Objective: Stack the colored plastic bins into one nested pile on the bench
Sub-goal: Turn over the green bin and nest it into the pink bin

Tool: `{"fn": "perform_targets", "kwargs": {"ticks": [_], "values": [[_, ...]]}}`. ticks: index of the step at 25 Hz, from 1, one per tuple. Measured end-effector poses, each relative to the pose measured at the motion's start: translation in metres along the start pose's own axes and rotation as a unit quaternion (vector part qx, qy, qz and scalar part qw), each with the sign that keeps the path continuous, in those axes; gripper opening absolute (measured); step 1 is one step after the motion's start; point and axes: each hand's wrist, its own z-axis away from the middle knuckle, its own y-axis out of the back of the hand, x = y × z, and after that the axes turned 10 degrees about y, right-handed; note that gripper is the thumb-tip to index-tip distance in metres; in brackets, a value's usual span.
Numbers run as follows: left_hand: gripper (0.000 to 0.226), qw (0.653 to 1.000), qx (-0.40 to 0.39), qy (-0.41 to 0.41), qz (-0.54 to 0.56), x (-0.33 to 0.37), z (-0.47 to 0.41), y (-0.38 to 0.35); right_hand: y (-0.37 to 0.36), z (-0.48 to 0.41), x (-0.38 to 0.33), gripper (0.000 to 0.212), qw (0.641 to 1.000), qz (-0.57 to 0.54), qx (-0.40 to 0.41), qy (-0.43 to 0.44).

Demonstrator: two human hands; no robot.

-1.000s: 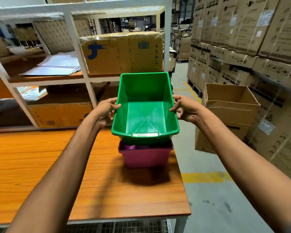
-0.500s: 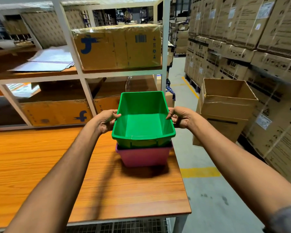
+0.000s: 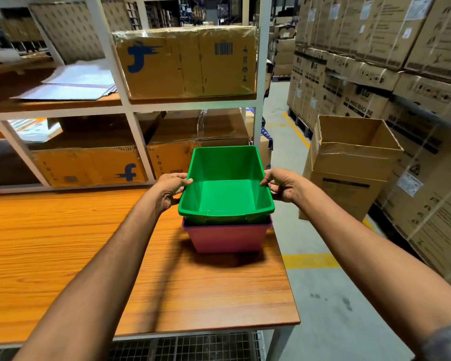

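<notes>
A green plastic bin (image 3: 225, 196) sits nested in a pink bin (image 3: 227, 237) near the right end of the wooden bench (image 3: 63, 256). A thin purple rim shows between them, so a third bin may lie inside the pink one. My left hand (image 3: 171, 188) grips the green bin's left rim. My right hand (image 3: 281, 185) grips its right rim. The green bin is level and empty inside.
A white metal shelf rack (image 3: 130, 108) with cardboard boxes (image 3: 185, 61) stands behind the bench. An open cardboard box (image 3: 349, 162) stands on the floor to the right, before stacked cartons (image 3: 401, 74). The bench's right edge is just beside the bins.
The green bin has tilted from steep to level and sunk lower into the pink bin. Both hands stayed on its rims.
</notes>
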Motion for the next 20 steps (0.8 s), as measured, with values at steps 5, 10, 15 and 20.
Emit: {"fn": "perform_targets", "kwargs": {"ticks": [5,10,15,20], "values": [[0.040,1.000,0.006,-0.007,-0.001,-0.007,0.018,0.002,-0.006,0.015,-0.006,0.040,0.997,0.033,0.026,0.068],[0.042,0.999,0.016,-0.032,0.002,-0.013,0.036,0.005,-0.012,0.028,-0.006,0.052,0.978,0.109,0.070,0.163],[0.042,0.995,0.035,-0.097,0.009,-0.018,0.054,0.007,-0.022,0.050,-0.004,0.047,0.956,0.147,0.067,0.245],[0.044,0.984,0.069,-0.164,-0.004,-0.028,0.078,0.014,-0.030,0.083,0.007,0.046,0.930,0.180,0.090,0.307]]}}
